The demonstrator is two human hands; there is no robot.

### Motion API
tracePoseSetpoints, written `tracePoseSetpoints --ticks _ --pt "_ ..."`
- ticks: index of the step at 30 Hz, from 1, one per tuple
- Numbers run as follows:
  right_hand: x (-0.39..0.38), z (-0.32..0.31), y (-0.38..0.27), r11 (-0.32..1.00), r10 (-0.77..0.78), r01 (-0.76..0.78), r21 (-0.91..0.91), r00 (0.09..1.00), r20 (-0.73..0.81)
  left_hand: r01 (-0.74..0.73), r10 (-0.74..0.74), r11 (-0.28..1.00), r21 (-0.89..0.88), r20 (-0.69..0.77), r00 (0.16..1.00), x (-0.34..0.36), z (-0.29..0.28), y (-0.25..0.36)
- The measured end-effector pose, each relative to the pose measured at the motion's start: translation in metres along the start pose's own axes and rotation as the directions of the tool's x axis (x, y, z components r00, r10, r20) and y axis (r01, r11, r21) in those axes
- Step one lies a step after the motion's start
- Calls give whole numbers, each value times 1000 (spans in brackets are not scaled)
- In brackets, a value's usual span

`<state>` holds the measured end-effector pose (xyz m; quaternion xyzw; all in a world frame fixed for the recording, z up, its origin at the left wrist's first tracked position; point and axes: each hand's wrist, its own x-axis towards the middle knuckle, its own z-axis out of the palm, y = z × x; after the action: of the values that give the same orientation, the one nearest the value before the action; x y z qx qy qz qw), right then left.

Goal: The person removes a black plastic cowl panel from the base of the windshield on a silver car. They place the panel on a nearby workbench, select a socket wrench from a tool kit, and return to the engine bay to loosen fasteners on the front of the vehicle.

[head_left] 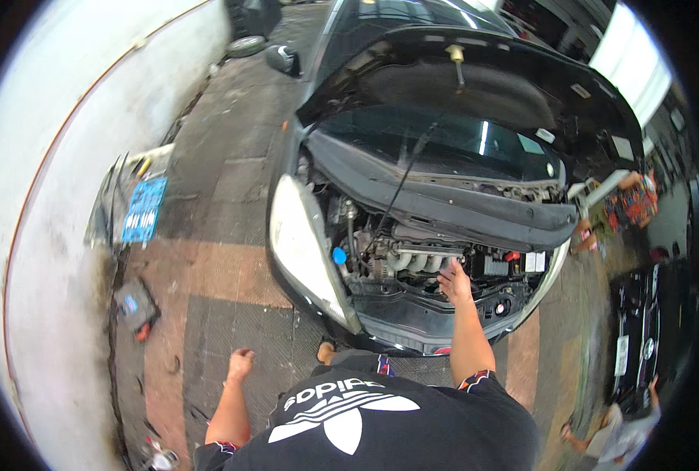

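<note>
My right hand [455,284] reaches over the open engine bay of a black car. Its thumb and fingers are apart, beside the right end of the grey intake manifold [418,261]. Whether the fingertips touch the manifold is too small to tell. My left hand [240,363] hangs low on the left, away from the car, with its fingers curled in and nothing visible in them. Right of the manifold sits the battery [495,264] with a red terminal cover [512,256]. A blue cap [339,256] shows at the bay's left side.
A thin rod [393,200] props the raised hood [514,86]. Left, by the wall, lie a blue tool tray [144,208] and a grey case [136,304]. At right are another dark vehicle [640,337], a crouching person [628,439], and a person in patterned clothing [632,202].
</note>
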<state>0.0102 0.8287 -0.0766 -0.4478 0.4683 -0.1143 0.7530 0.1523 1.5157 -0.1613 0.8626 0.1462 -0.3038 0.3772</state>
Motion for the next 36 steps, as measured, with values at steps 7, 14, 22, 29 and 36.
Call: tracePoseSetpoints --ticks 7,14,22,29,36 --pt "60 58 -55 923 62 67 378 946 -318 -313 273 943 111 275 922 58 41 154" --pt "92 117 -119 821 200 136 555 841 -503 -358 431 899 -253 359 828 99 61 325" --pt "133 114 -84 573 -64 355 739 918 -392 -213 486 802 -558 403 775 152 83 469" --pt "142 114 -71 539 -235 369 757 929 -286 47 380 783 -621 537 753 216 113 535" --pt "131 155 -95 705 -78 362 610 894 -441 531 243 314 -787 607 757 294 148 561"
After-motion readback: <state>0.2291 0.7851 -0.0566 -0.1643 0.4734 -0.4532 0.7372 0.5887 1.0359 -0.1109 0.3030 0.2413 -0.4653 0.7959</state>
